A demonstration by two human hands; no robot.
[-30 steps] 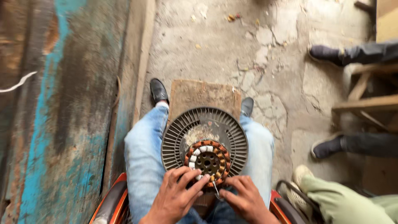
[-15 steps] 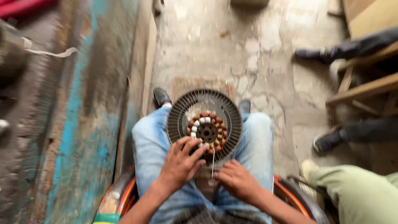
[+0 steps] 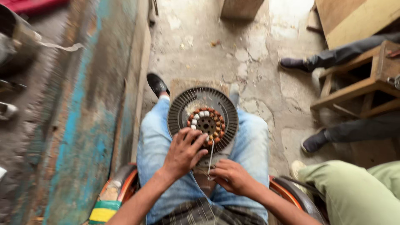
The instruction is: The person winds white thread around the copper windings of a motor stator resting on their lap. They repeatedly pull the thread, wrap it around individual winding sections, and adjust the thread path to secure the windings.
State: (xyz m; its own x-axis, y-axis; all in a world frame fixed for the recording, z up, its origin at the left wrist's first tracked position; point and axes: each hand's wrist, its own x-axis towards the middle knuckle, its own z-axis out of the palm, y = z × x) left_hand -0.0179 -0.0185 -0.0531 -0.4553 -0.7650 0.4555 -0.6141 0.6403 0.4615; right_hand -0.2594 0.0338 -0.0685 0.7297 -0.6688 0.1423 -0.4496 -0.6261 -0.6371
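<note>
- Broadly, cracked concrete floor (image 3: 250,62) fills the upper middle of view; bare patches lie ahead of the knees and between the seated person and the people on the right.
- Left side closed off by a long worn surface with blue paint (image 3: 79,125); its wooden edge runs just beside the left leg, little room there.
- Right side crowded: wooden bench (image 3: 358,83), two dark shoes with dark trousers (image 3: 333,137) under and beside it, and a leg in pale green trousers (image 3: 358,191) at lower right, near the right forearm.
- Wooden block (image 3: 241,8) at the top edge, well apart from the work.
- Person sits with blue jeans (image 3: 154,141); black shoe (image 3: 157,84) points forward on the left. Orange-rimmed seat edge (image 3: 129,183) shows behind the thighs.
- Round dark ribbed motor disc (image 3: 183,112) rests between the knees, tilted toward the camera; ring of copper and white windings (image 3: 216,116) around its hub.
- Left hand (image 3: 183,152) lies on the disc's near rim, fingers loosely curled and slightly spread, tips touching the winding ring.
- Right hand (image 3: 231,175) sits below the disc over the lap, fingers drawn together pinching a thin wire (image 3: 211,156) that runs up to the windings.
</note>
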